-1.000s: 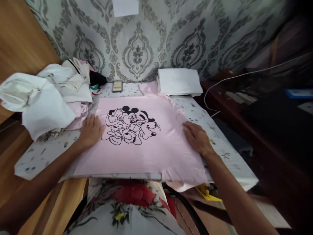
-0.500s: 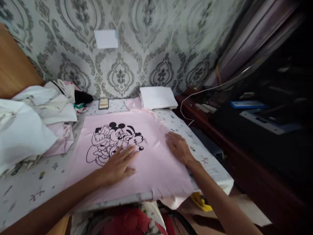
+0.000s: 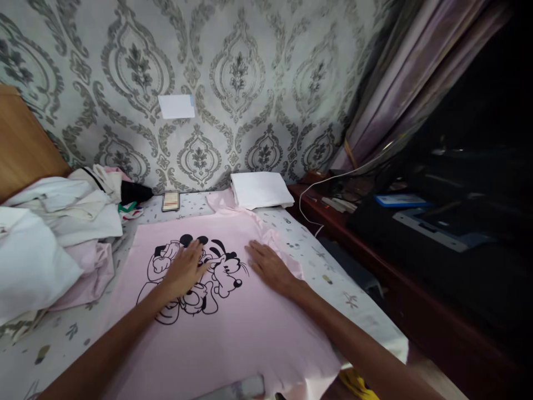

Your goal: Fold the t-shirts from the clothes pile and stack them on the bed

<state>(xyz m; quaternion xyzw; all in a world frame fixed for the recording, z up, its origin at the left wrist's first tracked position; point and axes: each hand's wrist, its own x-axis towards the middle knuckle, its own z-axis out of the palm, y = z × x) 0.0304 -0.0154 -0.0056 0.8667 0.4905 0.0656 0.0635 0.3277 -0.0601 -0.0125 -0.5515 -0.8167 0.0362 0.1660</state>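
A pink T-shirt (image 3: 250, 333) with a black line cartoon print (image 3: 227, 272) lies spread on the table, its far right part bunched into folds. My left hand (image 3: 185, 269) rests flat over the print, fingers extended and pointing away from me, covering part of the drawing. Just right of the print, my right hand (image 3: 270, 266) lies palm down on the pink fabric with its fingers stretched out. Neither hand grips anything.
White and pink clothes (image 3: 62, 233) are heaped on the left. A folded white cloth (image 3: 262, 189) and a small card-like box (image 3: 170, 200) sit near the wall. A white cable (image 3: 306, 208) runs along the dark red furniture at right.
My left hand has slid farther away and onto the upper print. From the shirt's right side, my right hand has moved inward, close to the print. The camera view has shifted.
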